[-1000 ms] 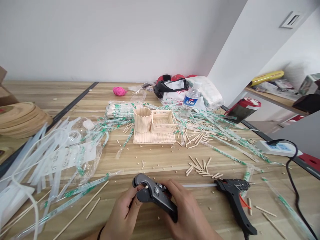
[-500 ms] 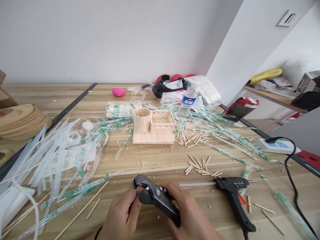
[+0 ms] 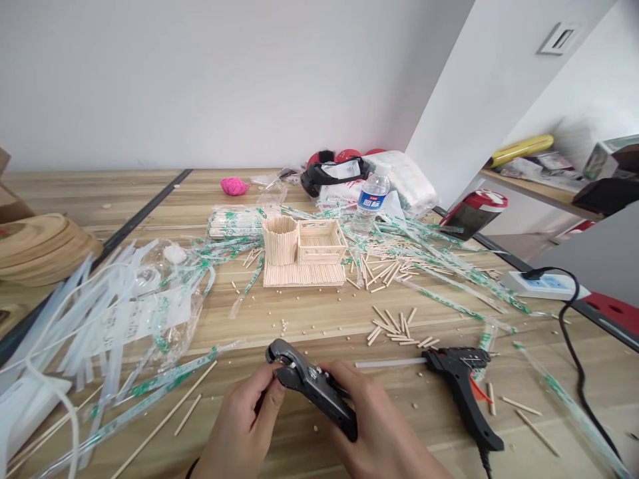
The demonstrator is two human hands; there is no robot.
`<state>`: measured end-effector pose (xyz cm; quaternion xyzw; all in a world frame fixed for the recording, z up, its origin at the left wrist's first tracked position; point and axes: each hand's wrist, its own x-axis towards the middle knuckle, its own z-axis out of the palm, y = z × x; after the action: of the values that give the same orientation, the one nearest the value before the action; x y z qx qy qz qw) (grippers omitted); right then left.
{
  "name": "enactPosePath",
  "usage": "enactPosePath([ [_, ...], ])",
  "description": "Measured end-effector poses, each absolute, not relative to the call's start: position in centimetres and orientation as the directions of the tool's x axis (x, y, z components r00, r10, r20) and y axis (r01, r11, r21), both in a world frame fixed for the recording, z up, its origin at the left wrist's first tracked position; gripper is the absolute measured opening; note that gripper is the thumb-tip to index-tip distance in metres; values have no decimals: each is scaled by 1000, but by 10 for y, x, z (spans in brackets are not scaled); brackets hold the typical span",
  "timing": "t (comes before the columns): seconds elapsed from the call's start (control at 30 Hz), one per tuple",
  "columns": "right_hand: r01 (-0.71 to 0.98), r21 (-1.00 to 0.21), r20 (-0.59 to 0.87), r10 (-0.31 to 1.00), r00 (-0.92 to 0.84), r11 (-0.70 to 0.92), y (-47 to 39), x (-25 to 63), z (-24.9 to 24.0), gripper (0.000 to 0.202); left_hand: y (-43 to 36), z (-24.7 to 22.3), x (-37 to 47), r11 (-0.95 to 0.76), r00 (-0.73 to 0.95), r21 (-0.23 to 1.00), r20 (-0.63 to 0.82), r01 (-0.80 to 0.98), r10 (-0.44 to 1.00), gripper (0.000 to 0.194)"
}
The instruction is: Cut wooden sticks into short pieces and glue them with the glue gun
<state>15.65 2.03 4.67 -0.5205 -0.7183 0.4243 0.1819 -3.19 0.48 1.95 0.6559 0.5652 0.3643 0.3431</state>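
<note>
My right hand [image 3: 372,422] is wrapped round the handles of a dark grey cutter [image 3: 314,386], whose jaws point up and left. At those jaws, my left hand [image 3: 244,419] is closed, thumb and finger pinched together; what lies between them is too small and hidden to name. Beyond both hands stands a small wooden-stick model, with a round cup [image 3: 280,243] and a slatted box [image 3: 322,243] on a flat stick base [image 3: 304,275]. Short cut sticks [image 3: 394,327] lie in a loose pile to the right of the cutter.
A black glue gun [image 3: 462,386] with a glue stick lies at the right, near a power strip [image 3: 542,285]. Plastic wrappers and clear glue sticks [image 3: 112,319] cover the left. A water bottle [image 3: 370,199] and pink yarn [image 3: 234,186] stand behind.
The whole view has shifted slightly, so the items on the right appear a little further left. The cutter's jaws look slightly closer together; both hands keep nearly the same pose.
</note>
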Motion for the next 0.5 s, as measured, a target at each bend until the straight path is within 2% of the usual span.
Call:
enactPosePath([
  [0.5,568,-817,-163,906,-391,98,19,159,46,25,8,29,-28,-160,91,821,132,548,987,31],
])
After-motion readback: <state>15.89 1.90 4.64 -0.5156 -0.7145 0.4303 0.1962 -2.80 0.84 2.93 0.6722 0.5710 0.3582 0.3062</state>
